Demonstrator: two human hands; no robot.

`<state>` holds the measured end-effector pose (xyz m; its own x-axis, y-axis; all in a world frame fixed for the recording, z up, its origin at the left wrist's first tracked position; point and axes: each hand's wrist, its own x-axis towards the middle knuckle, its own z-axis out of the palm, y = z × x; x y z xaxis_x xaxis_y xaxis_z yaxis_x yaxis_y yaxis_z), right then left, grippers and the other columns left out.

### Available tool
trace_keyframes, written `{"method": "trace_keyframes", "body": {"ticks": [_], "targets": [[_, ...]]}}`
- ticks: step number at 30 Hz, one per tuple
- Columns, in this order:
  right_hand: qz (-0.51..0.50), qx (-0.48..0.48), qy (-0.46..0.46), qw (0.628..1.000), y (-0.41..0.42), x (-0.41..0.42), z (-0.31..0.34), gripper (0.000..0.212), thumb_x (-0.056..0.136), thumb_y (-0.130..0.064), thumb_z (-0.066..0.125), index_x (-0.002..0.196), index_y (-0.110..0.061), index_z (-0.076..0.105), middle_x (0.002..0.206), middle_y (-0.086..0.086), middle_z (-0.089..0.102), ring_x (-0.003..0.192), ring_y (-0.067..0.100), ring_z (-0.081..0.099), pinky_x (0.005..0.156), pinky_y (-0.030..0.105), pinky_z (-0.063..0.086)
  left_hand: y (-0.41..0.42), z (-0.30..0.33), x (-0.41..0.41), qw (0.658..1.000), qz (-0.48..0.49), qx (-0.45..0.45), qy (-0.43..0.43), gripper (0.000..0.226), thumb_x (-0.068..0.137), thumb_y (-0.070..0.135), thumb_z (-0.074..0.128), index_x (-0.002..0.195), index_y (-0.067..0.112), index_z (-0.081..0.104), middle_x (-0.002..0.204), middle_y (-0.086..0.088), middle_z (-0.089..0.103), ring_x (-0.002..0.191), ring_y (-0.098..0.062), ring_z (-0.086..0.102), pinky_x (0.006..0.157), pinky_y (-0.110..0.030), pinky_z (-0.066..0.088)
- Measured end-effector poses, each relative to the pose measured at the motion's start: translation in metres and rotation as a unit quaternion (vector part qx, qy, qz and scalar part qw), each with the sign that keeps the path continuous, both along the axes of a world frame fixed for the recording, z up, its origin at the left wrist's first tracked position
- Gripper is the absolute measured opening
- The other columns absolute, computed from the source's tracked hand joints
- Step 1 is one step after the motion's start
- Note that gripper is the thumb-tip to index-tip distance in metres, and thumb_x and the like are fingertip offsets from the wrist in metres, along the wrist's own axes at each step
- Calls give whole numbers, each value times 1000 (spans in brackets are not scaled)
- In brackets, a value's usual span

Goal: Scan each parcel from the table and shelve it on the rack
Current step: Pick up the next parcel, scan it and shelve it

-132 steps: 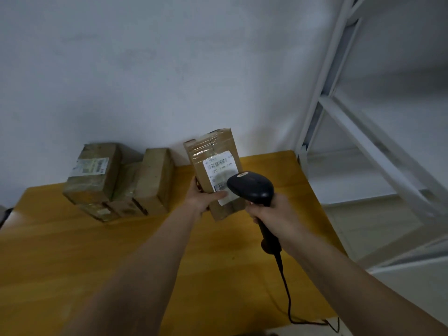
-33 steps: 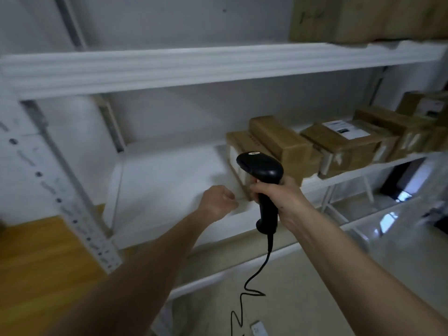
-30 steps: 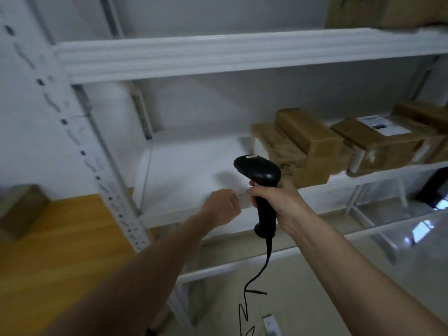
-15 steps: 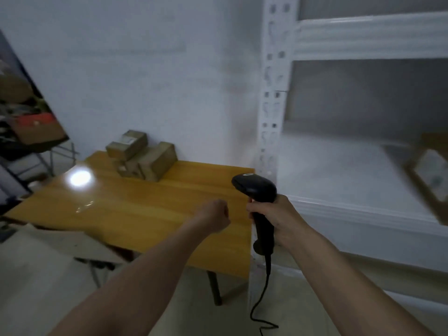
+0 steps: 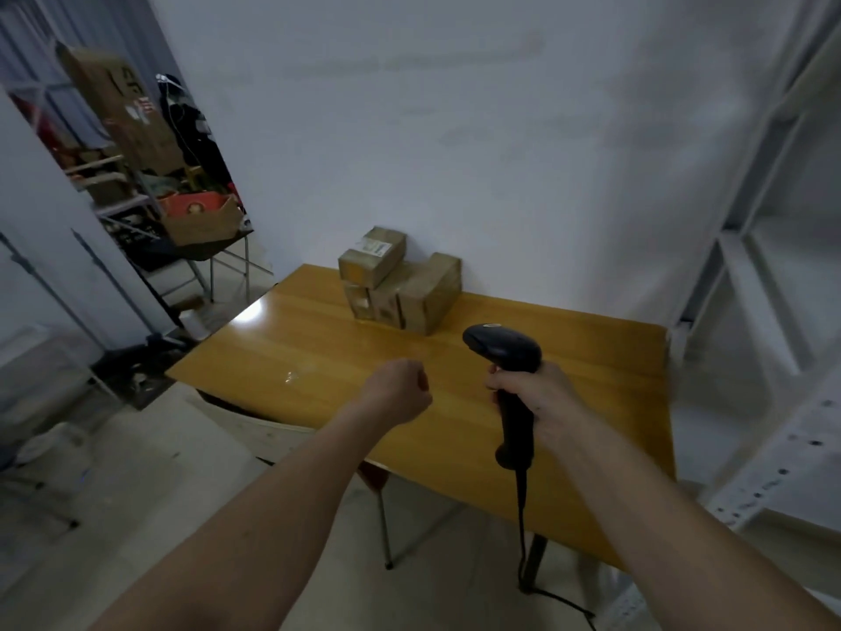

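The parcels [image 5: 398, 284] sit stacked at the bench's [image 5: 591, 403] far edge. The left hand [image 5: 400, 388] is curled and empty; the right hand [image 5: 530, 396] grips the scanner [image 5: 503, 352]. Better take the top parcel first, label facing the scanner.

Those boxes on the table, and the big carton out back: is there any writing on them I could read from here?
No text can be read.
Top parcel: a white label with dark print, too small and blurred.
Big carton: large dark marks and a red-and-white sticker, too blurred.
Scanner: a small mark on its head, unreadable.
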<state>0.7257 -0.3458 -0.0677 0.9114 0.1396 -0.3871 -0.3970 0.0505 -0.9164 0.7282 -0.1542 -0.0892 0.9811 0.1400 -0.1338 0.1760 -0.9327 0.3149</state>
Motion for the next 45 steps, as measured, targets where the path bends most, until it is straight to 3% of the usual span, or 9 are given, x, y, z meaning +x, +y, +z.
{"method": "trace_keyframes", "body": {"ticks": [7,13,19,27,30,33,38,42,45], "targets": [[1,-14,23,1000,57,43,-5,14,76,5,68,89,3,66,71,16,59,67,26,57,63,36,47,61,-23,44,999,24,-26,32,35,90,31,64,122,18,57,120,-3,59,104,-20,57,81,-32,50],[-1,-26,38,999,85,105,-12,15,76,2,71,90,2,67,70,14,61,63,24,58,62,35,49,87,-40,111,997,39,-22,67,58,89,36,66,139,17,41,137,-9,41,121,-27,47,94,-37,45],[-16,-21,60,998,95,179,-23,17,75,0,73,91,1,67,67,12,61,58,21,58,57,31,49,96,-40,203,994,43,4,103,77,84,37,72,145,13,31,147,-14,30,136,-35,29,106,-42,35],[-31,-52,124,990,100,255,-51,9,74,-1,72,82,-1,68,69,13,62,64,25,60,66,35,50,100,-68,295,991,65,5,120,98,78,39,78,150,10,18,152,-17,19,142,-36,17,113,-43,28],[-42,-46,140,988,102,273,-58,16,75,0,73,90,1,67,72,13,63,64,24,62,63,33,51,100,-82,321,989,76,-3,124,100,75,41,80,149,10,19,151,-16,21,141,-34,19,111,-42,29],[-69,-40,154,985,99,286,-69,17,75,0,74,92,0,68,76,13,65,68,24,63,70,37,53,96,-98,349,990,79,-13,117,101,72,43,81,147,8,22,151,-15,23,141,-33,22,111,-42,31],[-95,-10,167,981,90,290,-87,19,75,2,73,93,-2,68,81,12,64,71,24,61,71,37,51,88,-123,385,989,86,-9,124,114,72,49,79,150,3,10,157,-20,13,145,-37,12,118,-48,21],[-122,1,188,975,85,294,-101,18,76,2,72,94,0,67,83,14,63,71,25,60,69,37,50,88,-134,404,988,124,35,89,104,72,52,76,147,4,22,147,-22,28,136,-39,26,113,-48,28],[-140,9,198,970,83,294,-108,19,76,2,73,94,1,67,82,14,63,71,25,61,69,38,50,93,-136,411,985,140,33,91,97,76,48,74,146,4,24,146,-21,30,136,-38,27,110,-48,28]]}}
